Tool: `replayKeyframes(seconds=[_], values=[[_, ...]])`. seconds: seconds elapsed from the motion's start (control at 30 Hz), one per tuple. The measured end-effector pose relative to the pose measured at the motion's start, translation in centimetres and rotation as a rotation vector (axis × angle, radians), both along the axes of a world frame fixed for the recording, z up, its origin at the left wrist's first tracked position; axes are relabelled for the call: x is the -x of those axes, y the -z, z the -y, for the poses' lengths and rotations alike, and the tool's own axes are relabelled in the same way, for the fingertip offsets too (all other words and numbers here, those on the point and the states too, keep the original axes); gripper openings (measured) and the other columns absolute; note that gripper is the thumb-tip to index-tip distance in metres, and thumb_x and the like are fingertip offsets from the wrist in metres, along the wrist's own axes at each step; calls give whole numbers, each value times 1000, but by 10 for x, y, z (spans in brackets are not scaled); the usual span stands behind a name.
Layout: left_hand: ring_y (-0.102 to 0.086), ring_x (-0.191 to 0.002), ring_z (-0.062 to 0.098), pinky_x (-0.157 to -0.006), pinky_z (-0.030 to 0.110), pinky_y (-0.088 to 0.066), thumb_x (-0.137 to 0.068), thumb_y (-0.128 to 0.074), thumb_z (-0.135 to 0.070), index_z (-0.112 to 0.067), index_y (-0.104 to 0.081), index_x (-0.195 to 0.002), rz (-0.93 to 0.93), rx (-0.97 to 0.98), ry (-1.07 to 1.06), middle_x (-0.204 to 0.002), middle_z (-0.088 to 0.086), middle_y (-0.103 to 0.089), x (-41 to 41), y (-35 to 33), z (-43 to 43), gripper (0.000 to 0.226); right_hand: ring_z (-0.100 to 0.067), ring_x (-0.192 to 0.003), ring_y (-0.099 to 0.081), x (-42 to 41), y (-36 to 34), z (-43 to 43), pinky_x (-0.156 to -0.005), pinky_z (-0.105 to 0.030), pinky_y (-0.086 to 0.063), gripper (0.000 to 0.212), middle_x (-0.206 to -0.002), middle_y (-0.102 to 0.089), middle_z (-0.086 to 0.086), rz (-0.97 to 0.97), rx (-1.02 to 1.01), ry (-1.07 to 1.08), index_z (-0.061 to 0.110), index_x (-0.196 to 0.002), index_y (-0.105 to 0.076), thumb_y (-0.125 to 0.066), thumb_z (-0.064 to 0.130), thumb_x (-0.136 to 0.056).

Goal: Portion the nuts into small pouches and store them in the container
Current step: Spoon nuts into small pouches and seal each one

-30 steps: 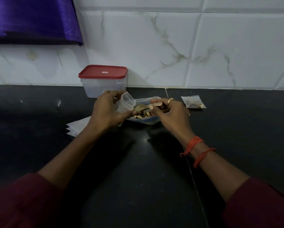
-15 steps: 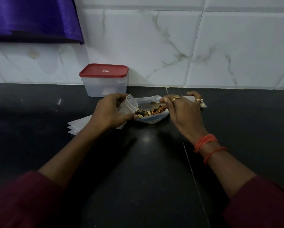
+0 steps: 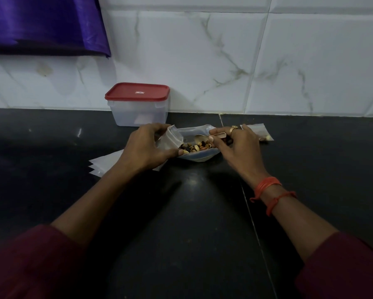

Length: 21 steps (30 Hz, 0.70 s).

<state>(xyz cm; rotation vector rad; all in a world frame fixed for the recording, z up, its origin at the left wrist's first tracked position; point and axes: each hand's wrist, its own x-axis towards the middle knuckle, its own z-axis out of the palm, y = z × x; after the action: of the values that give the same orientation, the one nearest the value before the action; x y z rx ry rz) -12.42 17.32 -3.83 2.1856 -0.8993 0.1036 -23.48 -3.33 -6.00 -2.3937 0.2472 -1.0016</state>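
The spoon [image 3: 200, 138] has pulled back! A second ago its bowl sat right at the mouth of the small pouch [image 3: 170, 138]; now it hovers over the middle of the open bag [image 3: 199, 156], above the nuts [image 3: 194, 147]. The right hand [image 3: 238, 145] pinches the spoon handle between thumb and curled fingers. The left hand [image 3: 145, 146] has barely shifted, fingers and thumb gripping the small pouch and holding its mouth open at the bag's left edge.

Now the count. One spoon, one bag of nuts, one pouch in the grip. One filled pouch [image 3: 256, 131] lies flat on the table [image 3: 202, 223] just beyond the right hand (a few nuts show at its lower corner). A stack of empty pouches [image 3: 104, 162] lies under the left wrist, three corners showing. One container [image 3: 138, 113], red lid [image 3: 137, 91] on, stands against the tiled wall behind the left hand, apart from the bag.
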Motion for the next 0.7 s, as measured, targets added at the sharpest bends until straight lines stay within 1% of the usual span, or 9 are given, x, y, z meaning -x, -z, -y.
replayKeyframes(seconds=[0.1,0.17,0.23,0.3,0.37,0.43,0.5,0.63,0.7], values=[[-52,-107,8,-86,23,-46,-71,-85,-36,-18,-53,-139,2,1,-3,-133,5,-62,2,-1,0,77,-12,-94,-69,1,1,0,-122,-47,-20,21,-82,-77,6,14,37,18,16,-110,-74,-61,30,-99],[-52,-106,8,-84,22,-45,-71,-85,-35,-18,-53,-139,1,7,-9,-133,5,-62,2,-1,0,77,-9,-90,-68,1,-1,3,-124,-40,-15,25,-79,-75,6,25,93,59,14,-103,-74,-55,32,-102],[-54,-108,9,-86,23,-47,-71,-85,-35,-18,-53,-139,-2,9,-10,-133,5,-61,2,-1,0,77,-10,-85,-67,2,-3,4,-122,-34,-15,29,-77,-75,4,22,146,93,12,-99,-73,-52,31,-103],[-56,-114,13,-90,27,-49,-71,-85,-35,-19,-53,-139,-10,10,-3,-134,4,-60,2,-1,-1,77,-13,-87,-67,3,-5,2,-114,-30,-25,26,-75,-75,4,29,128,98,13,-100,-72,-53,30,-103],[-56,-118,16,-92,30,-50,-71,-85,-34,-21,-53,-139,-25,4,10,-135,3,-60,2,-1,-1,76,-16,-86,-69,3,-6,-1,-104,-33,-36,22,-75,-74,7,27,63,77,14,-101,-72,-55,28,-101],[-56,-116,14,-90,28,-50,-72,-85,-35,-23,-53,-138,-37,1,20,-134,2,-60,1,0,-1,75,-8,-79,-69,3,-6,-2,-95,-34,-49,21,-72,-71,12,22,-24,61,14,-101,-73,-56,26,-100],[-55,-114,12,-89,27,-50,-71,-85,-36,-24,-54,-138,-39,3,20,-133,1,-61,1,1,-1,74,-1,-76,-68,2,-7,-3,-85,-29,-53,20,-71,-70,15,-5,-79,75,17,-101,-74,-57,28,-101],[-55,-114,12,-90,28,-50,-71,-85,-38,-24,-54,-137,-41,4,16,-133,0,-61,1,1,0,75,-12,-81,-70,2,-6,-6,-84,-39,-57,24,-84,-76,9,-87,-70,20,18,-109,-74,-55,31,-102],[-55,-114,12,-90,28,-50,-71,-85,-38,-24,-54,-137,-42,3,14,-133,1,-61,1,1,0,75,-9,-75,-70,2,-7,-5,-82,-36,-57,24,-84,-75,8,-86,-28,7,17,-110,-73,-55,30,-102]])
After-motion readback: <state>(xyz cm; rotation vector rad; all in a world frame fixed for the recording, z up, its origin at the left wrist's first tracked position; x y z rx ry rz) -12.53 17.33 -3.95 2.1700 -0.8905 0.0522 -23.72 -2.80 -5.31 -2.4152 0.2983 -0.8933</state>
